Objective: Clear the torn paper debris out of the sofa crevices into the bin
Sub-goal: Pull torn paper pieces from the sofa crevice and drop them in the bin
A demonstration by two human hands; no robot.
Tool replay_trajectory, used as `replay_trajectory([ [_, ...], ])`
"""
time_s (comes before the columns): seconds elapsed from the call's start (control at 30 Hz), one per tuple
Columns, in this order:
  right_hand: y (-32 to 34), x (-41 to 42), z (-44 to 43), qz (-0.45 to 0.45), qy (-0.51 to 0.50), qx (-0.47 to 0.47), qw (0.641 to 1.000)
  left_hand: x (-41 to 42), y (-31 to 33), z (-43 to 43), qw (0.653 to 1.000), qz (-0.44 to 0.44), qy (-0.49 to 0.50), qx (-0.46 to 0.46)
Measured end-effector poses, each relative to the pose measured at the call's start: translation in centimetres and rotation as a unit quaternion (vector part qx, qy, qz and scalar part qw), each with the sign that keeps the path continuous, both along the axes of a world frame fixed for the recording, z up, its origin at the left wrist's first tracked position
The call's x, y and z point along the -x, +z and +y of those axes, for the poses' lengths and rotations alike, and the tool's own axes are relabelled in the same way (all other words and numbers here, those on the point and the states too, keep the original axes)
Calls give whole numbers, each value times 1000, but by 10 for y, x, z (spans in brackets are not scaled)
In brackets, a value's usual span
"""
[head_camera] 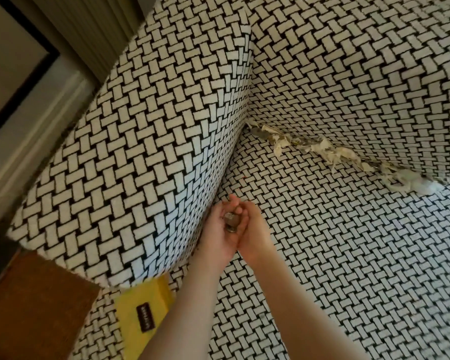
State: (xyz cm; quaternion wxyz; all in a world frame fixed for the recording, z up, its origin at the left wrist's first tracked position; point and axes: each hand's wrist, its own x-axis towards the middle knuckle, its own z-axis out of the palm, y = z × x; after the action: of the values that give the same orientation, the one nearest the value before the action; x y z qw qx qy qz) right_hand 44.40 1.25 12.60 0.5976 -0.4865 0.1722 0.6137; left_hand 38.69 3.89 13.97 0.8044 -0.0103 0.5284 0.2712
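Fingers [233,201] of both hands curl inward, closing around a small grey lump [230,220] too blurred to identify. The left hand [218,235] cups it from below, palm up; the right hand [253,229] presses in from the side. Just left of the fingers rises the sofa's woven black-and-white armrest [140,152]. Torn paper [322,149] lies well beyond the fingertips, up and right, strung along the crevice between seat [348,255] and backrest [361,74]. Back from the fingers, down-left beside the left forearm, sits a yellow item [140,305].
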Motion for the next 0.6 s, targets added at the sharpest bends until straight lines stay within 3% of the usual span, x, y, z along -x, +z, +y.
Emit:
replay_trajectory([
  [0.23,2,54,-46,35,82,33,995,61,7,-54,999,16,36,22],
  [0.5,-9,107,-68,-83,222,114,965,119,14,-79,986,61,134,84],
  [0.6,-14,124,-67,-206,322,100,919,143,15,-79,980,60,166,92],
])
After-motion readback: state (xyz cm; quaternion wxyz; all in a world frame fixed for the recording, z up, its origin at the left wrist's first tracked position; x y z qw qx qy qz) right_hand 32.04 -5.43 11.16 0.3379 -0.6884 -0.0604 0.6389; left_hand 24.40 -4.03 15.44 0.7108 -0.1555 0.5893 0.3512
